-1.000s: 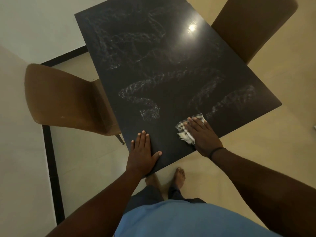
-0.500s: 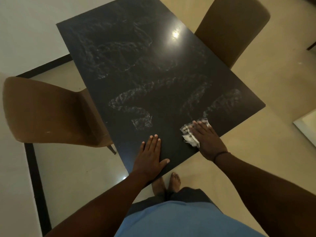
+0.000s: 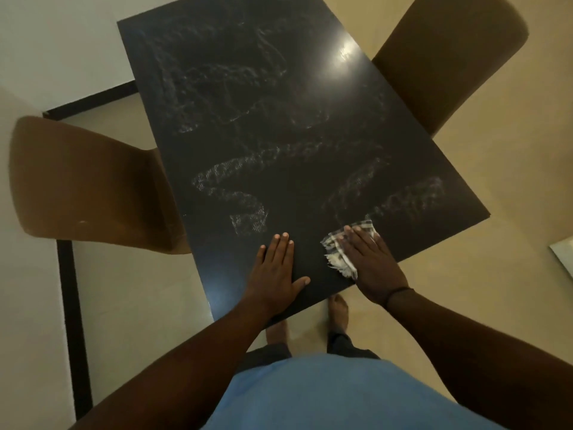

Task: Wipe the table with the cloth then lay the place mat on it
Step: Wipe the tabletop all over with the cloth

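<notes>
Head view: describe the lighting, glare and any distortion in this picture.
Head view: dim, warm indoor light; one bright glare spot from a lamp reflects off the glossy black table, and damp wipe streaks catch the light; wide-angle lens bows the brown chairs and table edges; the left hand and the right hand on the cloth look reasonably sharp.

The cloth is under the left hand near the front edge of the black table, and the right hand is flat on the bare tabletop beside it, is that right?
Not quite: the hands are swapped. The head view shows the cloth under the right hand near the front edge of the black table, while the left hand lies flat on the bare tabletop beside it.
</notes>
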